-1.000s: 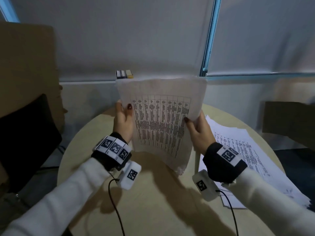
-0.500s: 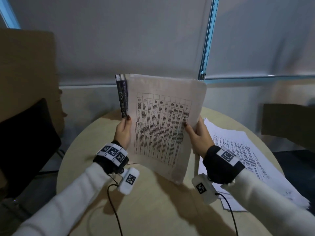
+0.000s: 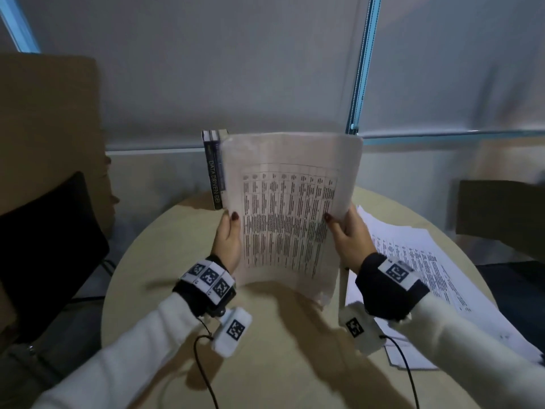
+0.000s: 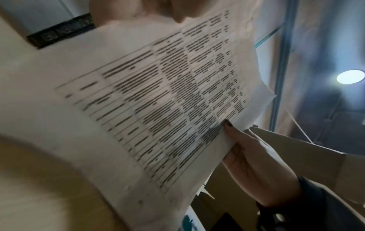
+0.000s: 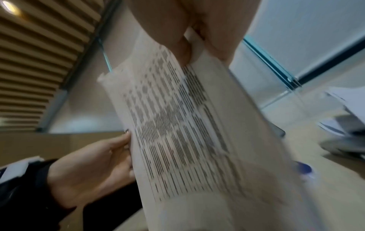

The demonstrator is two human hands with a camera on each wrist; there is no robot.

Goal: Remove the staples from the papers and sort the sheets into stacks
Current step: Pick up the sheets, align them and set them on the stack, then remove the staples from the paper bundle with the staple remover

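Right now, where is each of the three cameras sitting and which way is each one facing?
Head: on the person's head, looking forward and down at the round table; shows left hand, right hand and both sleeves holding the printed sheets.
Left wrist: under the left hand, looking up across the sheets at the right hand.
Right wrist: under the right hand, looking up across the sheets at the left hand.
Shared: all three show the sheets; head and right wrist also show the paper stack.

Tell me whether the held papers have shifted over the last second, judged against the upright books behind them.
Yes. The held papers have shifted right: a second ago they hid nearly all of the upright books; now the spines show past their left edge.
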